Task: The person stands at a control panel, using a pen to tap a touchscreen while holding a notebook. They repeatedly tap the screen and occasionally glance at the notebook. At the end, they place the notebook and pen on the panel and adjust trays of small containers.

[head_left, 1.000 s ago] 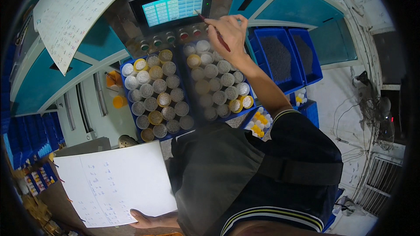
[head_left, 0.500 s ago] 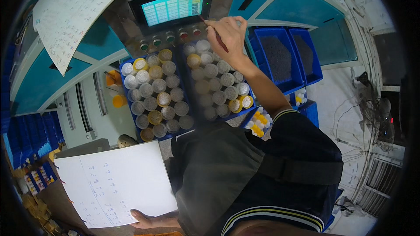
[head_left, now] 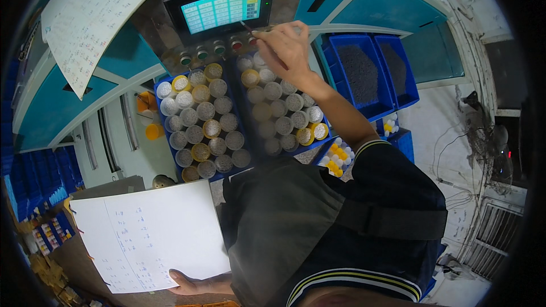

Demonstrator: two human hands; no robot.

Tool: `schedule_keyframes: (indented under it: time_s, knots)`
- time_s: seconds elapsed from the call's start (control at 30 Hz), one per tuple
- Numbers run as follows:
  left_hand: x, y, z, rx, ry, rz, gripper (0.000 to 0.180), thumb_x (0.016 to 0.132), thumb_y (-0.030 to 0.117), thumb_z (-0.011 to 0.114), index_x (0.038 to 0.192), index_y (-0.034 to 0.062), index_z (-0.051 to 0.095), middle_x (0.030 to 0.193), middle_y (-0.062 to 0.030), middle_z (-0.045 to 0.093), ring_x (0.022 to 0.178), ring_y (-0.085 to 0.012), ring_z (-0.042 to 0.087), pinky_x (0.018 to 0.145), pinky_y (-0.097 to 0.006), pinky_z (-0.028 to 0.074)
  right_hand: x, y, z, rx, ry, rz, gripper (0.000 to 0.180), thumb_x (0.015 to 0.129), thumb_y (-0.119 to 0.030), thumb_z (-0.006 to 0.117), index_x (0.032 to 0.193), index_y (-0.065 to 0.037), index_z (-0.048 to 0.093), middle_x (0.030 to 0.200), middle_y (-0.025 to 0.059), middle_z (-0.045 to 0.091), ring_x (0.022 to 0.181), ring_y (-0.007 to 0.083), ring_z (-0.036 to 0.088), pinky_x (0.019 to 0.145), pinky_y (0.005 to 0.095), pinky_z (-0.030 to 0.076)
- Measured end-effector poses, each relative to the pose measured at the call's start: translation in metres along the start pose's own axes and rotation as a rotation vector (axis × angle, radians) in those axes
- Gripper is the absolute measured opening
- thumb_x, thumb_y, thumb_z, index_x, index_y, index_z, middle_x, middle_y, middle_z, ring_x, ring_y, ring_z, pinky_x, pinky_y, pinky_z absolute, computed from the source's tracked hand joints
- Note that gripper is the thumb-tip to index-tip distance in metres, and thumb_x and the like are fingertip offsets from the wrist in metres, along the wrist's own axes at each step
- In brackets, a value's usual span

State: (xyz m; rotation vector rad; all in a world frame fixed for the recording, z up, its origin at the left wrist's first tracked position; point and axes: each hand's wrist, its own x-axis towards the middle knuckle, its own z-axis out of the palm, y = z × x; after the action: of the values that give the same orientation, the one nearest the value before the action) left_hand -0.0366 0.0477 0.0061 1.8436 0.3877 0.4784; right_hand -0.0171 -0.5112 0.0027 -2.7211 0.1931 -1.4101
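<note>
Right now, from my remote seat, I take the screen as my landmark, since everything turns on how the pen lies to it. The pen sits at the screen's lower edge, right of its middle, its long axis slanting up and leftward out of the fingers, so the lit face lies just beyond the tip, up and to the left. I can't tell whether tip and glass touch. My right hand is the nearer one, just below and right of the screen, its fingers pinched together on the pen. My left hand is well apart, far below the screen, clamped on the lower edge of the open notebook, thumb on top and the other fingers hidden beneath. Directly under the screen runs a row of round buttons; below those stand cups of pale grains in blue trays.
</note>
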Motion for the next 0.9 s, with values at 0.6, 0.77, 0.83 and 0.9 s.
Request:
schedule_keyframes:
  time_s: [0.6,0.77,0.83,0.9]
  knots:
    - [-0.02,0.04,0.024,0.021,0.05,0.002,0.081,0.083,0.053,0.078,0.141,0.0013,0.057,0.117,-0.0126,0.071,0.111,-0.0239,0.07,0.093,-0.061,0.052,0.006,-0.007,-0.001,0.026,0.039,-0.001,0.029,0.083,0.0,0.08,0.111,-0.006,0.078,0.082,-0.0021,0.07,0.085,0.0175,0.065,0.092,0.0433,0.034]
    - [-0.017,0.034,0.017,0.021,0.04,0.004,0.082,0.083,0.051,0.077,0.143,0.0002,0.055,0.117,-0.0139,0.071,0.105,-0.0243,0.074,0.088,-0.054,0.062,0.024,-0.013,-0.002,-0.013,0.094,-0.061,0.022,0.087,-0.009,0.08,0.108,-0.009,0.077,0.082,-0.0023,0.07,0.087,0.0172,0.065,0.091,0.044,0.037]
    - [-0.016,0.032,0.015,0.034,0.036,-0.008,0.081,0.083,0.051,0.077,0.143,0.0009,0.054,0.118,-0.0137,0.072,0.103,-0.0242,0.075,0.086,-0.052,0.064,0.033,-0.016,0.002,-0.01,0.116,-0.088,0.022,0.087,-0.011,0.08,0.109,-0.01,0.077,0.082,-0.0024,0.069,0.088,0.0171,0.064,0.091,0.0441,0.036]
    - [-0.016,0.029,0.014,0.02,0.046,-0.025,0.081,0.083,0.051,0.077,0.143,0.0015,0.053,0.117,-0.0133,0.072,0.101,-0.0236,0.076,0.086,-0.052,0.065,0.043,-0.015,0.009,-0.002,0.146,-0.124,0.023,0.088,-0.013,0.08,0.11,-0.01,0.077,0.082,-0.0025,0.069,0.088,0.017,0.063,0.091,0.0442,0.036]
